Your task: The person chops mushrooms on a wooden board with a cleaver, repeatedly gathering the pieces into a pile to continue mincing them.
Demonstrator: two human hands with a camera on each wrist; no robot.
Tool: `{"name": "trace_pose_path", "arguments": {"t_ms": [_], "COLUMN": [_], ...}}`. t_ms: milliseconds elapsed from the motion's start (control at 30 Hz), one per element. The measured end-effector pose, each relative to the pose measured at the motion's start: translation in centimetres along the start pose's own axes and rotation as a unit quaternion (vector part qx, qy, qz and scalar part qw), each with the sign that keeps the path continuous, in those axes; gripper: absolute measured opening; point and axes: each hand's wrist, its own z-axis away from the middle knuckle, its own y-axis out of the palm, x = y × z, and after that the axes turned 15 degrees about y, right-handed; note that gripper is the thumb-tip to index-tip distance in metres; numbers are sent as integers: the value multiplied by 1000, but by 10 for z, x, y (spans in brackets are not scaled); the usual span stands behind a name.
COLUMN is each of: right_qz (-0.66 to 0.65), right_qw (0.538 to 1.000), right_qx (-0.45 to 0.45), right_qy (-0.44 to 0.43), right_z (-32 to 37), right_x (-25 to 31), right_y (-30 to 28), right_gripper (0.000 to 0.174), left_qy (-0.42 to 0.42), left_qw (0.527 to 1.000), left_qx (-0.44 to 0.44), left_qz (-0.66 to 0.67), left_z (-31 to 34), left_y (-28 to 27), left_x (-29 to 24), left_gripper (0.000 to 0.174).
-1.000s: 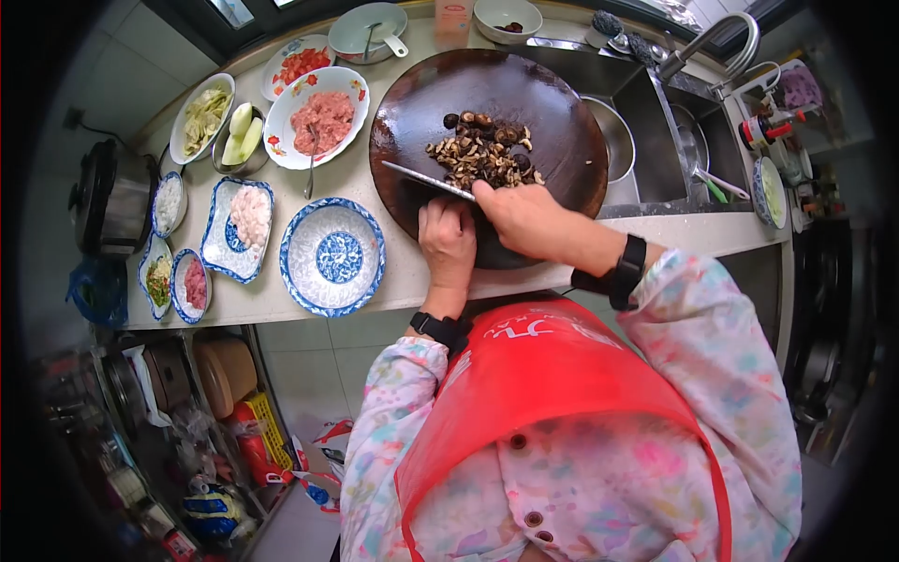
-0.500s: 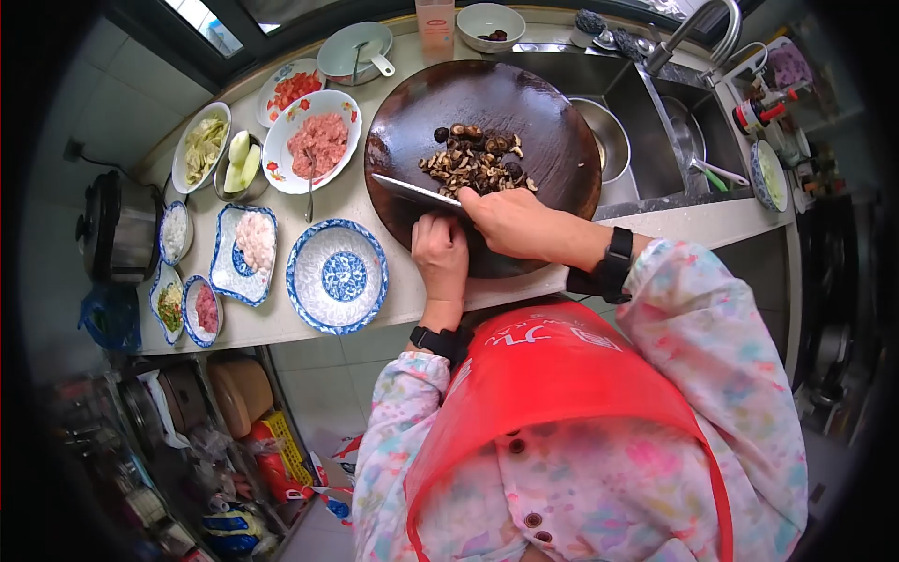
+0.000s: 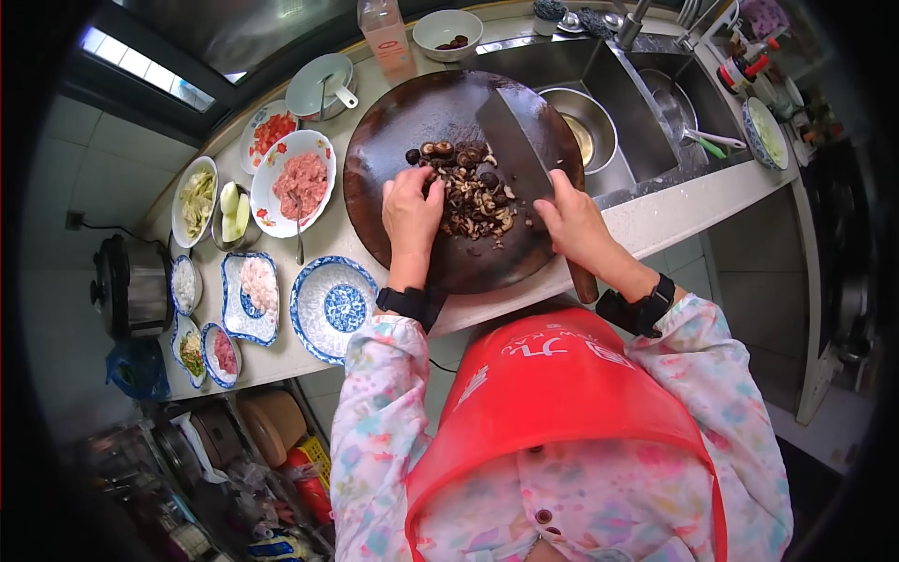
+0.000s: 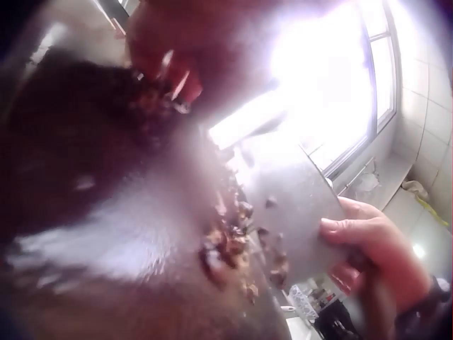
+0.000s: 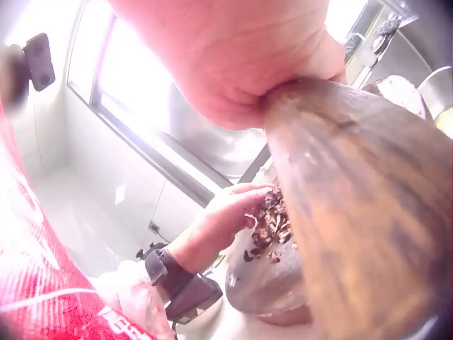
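Note:
My right hand (image 3: 576, 220) grips a cleaver, its wide dark blade (image 3: 517, 140) tilted at the right of the chopped mushrooms (image 3: 473, 208). In the right wrist view the wooden handle (image 5: 361, 184) fills the foreground under the palm. My left hand (image 3: 410, 214) reaches over the round wooden chopping board (image 3: 389, 126), its relaxed fingers at the left edge of the mushroom pile. Bits of mushroom cling to the blade (image 4: 297, 198) in the left wrist view. A few larger mushroom pieces (image 3: 440, 150) lie at the back of the heap.
Left of the board stand a bowl of minced meat (image 3: 302, 178), an unfilled blue-patterned bowl (image 3: 314, 323) and a square dish (image 3: 239, 323) of pale pieces. A steel sink (image 3: 623, 140) with a metal basin lies to the right. A bottle (image 3: 386, 42) stands behind.
My left hand has moved from the board's front edge up to the pile's left side. The cleaver has swung from in front of the mushrooms to their right. The head view has turned.

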Motion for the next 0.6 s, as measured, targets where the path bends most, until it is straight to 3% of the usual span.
{"name": "trace_pose_path", "arguments": {"t_ms": [33, 133, 300, 500, 600], "right_qz": [-5, -23, 8, 9, -12], "right_qw": [1000, 997, 996, 999, 999], "right_qx": [3, 20, 57, 27, 40], "right_qy": [26, 65, 69, 25, 29], "right_z": [-6, -18, -23, -26, -27], "right_x": [-7, -9, -9, -20, -22], "right_y": [0, -5, -10, -8, -9], "right_gripper": [27, 25, 24, 25, 25], "left_qy": [-7, 44, -8, -79, -93], "left_qw": [999, 994, 997, 956, 925], "left_qx": [51, 94, 72, 266, 329], "left_qz": [11, 21, -7, -94, -165], "left_z": [-4, 3, -10, -49, -58], "left_y": [3, -4, -15, -3, 4], "left_x": [2, 2, 1, -4, -18], "left_gripper": [13, 10, 9, 37, 39]}}
